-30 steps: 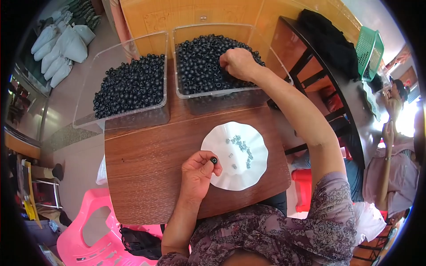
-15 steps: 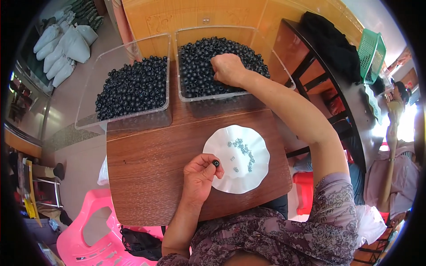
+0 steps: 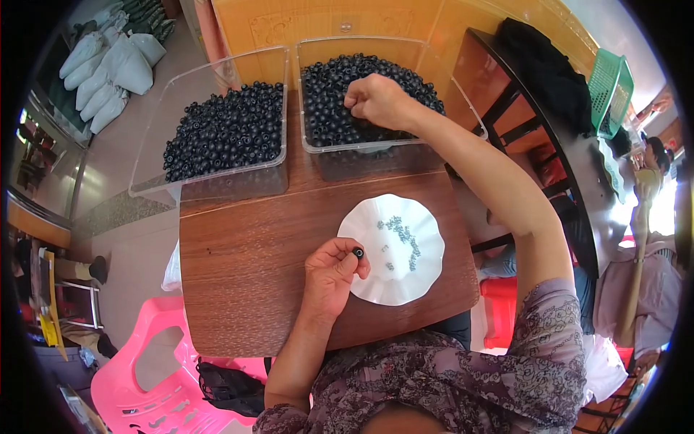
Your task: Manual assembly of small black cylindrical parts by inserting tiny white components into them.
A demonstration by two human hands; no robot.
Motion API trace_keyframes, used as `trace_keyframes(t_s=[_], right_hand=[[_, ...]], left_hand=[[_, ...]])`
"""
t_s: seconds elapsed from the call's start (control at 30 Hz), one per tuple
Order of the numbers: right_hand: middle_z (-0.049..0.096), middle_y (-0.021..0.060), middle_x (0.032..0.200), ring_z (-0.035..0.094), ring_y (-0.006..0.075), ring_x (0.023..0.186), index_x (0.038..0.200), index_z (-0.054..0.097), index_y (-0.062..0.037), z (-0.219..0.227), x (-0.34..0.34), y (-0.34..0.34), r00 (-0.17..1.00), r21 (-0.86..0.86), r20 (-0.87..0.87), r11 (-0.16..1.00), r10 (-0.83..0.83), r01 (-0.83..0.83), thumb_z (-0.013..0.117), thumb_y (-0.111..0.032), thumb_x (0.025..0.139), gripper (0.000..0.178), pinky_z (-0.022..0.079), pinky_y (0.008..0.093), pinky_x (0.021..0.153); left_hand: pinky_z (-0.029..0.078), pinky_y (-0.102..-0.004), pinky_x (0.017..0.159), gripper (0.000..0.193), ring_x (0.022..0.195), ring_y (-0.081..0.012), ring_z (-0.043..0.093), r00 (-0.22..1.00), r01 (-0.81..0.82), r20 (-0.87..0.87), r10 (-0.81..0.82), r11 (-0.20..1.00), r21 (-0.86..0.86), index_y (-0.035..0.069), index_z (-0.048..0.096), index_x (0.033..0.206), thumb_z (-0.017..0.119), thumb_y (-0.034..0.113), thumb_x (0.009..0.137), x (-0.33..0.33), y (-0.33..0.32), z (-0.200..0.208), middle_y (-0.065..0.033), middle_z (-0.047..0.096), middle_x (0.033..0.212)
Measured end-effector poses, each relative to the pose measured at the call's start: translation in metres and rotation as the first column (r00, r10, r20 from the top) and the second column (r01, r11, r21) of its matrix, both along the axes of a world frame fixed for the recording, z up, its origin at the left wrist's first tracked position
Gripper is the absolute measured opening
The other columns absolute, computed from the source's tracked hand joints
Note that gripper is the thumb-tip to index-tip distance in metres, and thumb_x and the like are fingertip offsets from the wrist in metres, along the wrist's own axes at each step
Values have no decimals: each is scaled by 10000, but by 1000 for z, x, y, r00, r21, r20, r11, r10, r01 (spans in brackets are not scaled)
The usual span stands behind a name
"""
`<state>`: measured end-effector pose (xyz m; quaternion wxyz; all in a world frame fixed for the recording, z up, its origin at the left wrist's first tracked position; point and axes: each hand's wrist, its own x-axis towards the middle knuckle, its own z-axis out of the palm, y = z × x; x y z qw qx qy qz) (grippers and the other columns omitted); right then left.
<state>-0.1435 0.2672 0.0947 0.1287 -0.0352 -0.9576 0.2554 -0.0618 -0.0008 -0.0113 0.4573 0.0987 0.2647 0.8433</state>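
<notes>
My left hand (image 3: 329, 278) is over the near edge of a white scalloped plate (image 3: 397, 287), pinching a small black round piece (image 3: 358, 253) whose pale ring end faces up. Small shiny bits (image 3: 406, 239) lie scattered on the plate. My right hand (image 3: 379, 101) is over the right clear plastic bin (image 3: 340, 149), fingers curled together; whatever they hold, if anything, is hidden. Many black round pieces with holes (image 3: 334, 90) fill that bin. To its left, a second clear bin (image 3: 253, 169) holds a heap of similar black pieces (image 3: 231, 134).
Everything stands on a brown wooden table (image 3: 246, 267). A pink plastic chair (image 3: 144, 362) with a black bag (image 3: 230, 387) is at the near left. A dark side table (image 3: 578, 195) with a green basket (image 3: 609, 90) stands right; another person (image 3: 636, 289) sits beyond it. White sacks (image 3: 123, 65) lie far left.
The whole view has shifted slightly, so the table and bins appear higher and further right. My right hand remains at the right bin; my left hand keeps its pinch on the black piece.
</notes>
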Motion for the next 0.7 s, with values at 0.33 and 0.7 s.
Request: trace_keyframes(t_s=[0.33,0.7], right_hand=[[646,83,831,593,119,754,884,621,18,22,130,-79,997,-882,-72,466,12,-69,614,4,788,98,478,239,699],[618,82,879,589,150,829,842,641,26,-27,194,-115,995,-905,-66,424,-81,-25,642,83,715,139,479,259,756]], left_hand=[[452,-277,637,123,662,-180,557,999,-6,-40,6,1000,8,-45,569,922,591,25,824,1,-1,2,-117,607,772],[448,-287,629,139,658,-179,553,999,32,19,-32,999,26,-37,566,942,588,56,842,29,-5,21,-113,605,798]])
